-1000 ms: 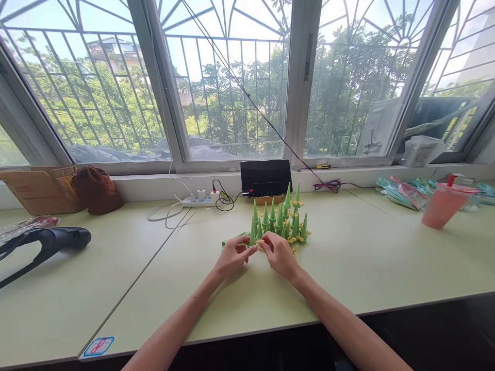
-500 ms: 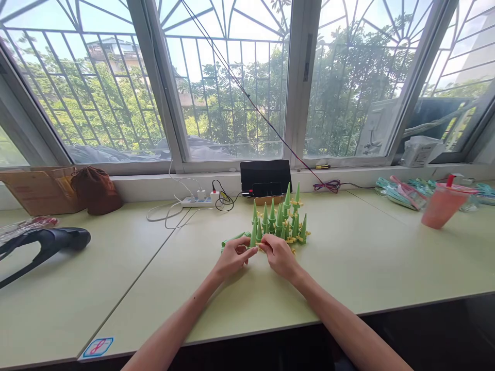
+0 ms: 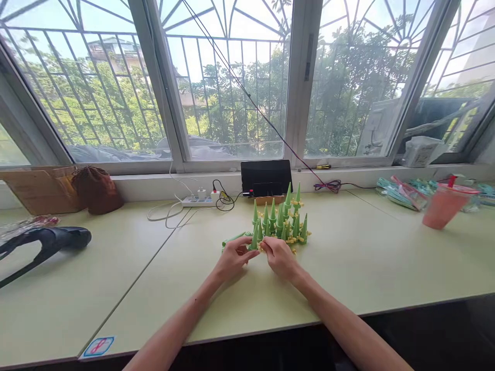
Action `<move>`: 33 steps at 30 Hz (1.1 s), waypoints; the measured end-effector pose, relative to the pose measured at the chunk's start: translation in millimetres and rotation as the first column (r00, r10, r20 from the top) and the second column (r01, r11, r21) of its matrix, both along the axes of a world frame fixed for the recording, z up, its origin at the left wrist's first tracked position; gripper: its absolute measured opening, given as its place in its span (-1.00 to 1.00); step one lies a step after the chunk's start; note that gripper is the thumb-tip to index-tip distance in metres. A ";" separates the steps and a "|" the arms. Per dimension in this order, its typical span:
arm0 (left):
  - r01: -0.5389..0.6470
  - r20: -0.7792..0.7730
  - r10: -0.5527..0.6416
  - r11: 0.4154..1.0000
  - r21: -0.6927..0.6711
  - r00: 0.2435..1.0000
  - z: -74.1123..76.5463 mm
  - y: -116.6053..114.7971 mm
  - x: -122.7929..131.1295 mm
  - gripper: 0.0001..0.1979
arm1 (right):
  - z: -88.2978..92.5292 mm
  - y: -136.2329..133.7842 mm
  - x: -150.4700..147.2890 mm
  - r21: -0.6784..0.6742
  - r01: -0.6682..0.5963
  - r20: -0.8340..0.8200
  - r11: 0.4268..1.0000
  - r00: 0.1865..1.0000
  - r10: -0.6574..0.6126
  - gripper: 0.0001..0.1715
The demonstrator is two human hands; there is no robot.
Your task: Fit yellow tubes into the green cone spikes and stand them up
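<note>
Close in front of me, my left hand grips a green plant watering spike that points upward. My right hand pinches a small yellow valve at the spike's lower right side; the fingertips partly cover it. Both hands nearly meet over the table. Just behind them several more green spikes stand upright in a cluster, many with yellow valves at the side. To the left, partly hidden by my left hand, lie more green pieces.
A dark tablet leans at the back, with a power strip and cables left of it. At right stands a red drink cup beside plastic-wrapped packs. A brown pouch, a cardboard box and a black strap-like object are at left.
Both hands stay in nearly the same place. The yellow valve now shows a little more at the spike's side, and the view has shifted very slightly.
</note>
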State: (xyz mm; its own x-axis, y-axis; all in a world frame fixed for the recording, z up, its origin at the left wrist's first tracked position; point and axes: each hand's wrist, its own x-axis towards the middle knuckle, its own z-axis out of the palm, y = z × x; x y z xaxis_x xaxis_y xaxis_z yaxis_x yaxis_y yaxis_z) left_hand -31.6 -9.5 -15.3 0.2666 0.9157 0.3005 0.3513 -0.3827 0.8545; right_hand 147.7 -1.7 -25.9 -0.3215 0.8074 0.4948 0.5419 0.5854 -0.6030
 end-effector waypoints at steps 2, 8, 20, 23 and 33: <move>-0.022 0.011 0.022 1.000 -0.004 1.000 -1.3 1.0 -0.1 -0.66 | 0.5 -0.6 -0.2 -0.005 0.004 0.002 1.000 1.000 -0.004 -0.63; -0.029 0.060 0.025 0.998 0.064 0.998 -1.8 2.2 1.3 -0.70 | 0.6 -1.2 -1.1 -0.011 0.003 0.007 1.000 1.000 -0.003 -0.60; -0.052 0.091 0.056 0.998 -0.041 0.994 6.1 1.1 -2.0 -0.53 | 2.9 -0.2 -0.1 0.002 0.065 -0.162 0.998 0.985 -0.064 -0.66; -0.085 0.136 0.096 0.993 -0.088 0.986 9.1 1.3 -1.2 -0.59 | 3.0 -0.3 0.5 0.022 0.056 -0.193 0.998 0.980 -0.051 -0.70; 0.066 0.144 -0.044 0.987 -0.150 0.989 9.6 -1.1 1.8 -0.64 | 4.0 -1.5 0.2 0.036 -0.012 -0.209 0.999 0.978 0.020 -0.73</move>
State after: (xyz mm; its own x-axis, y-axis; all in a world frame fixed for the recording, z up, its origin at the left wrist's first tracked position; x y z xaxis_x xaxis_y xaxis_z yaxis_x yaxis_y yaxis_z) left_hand -29.8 -10.6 -5.7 0.2830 0.9391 0.1952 0.2062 -0.2583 0.9438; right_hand 148.0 -3.3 -21.9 -0.2207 0.7842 0.5800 0.3962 0.6154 -0.6814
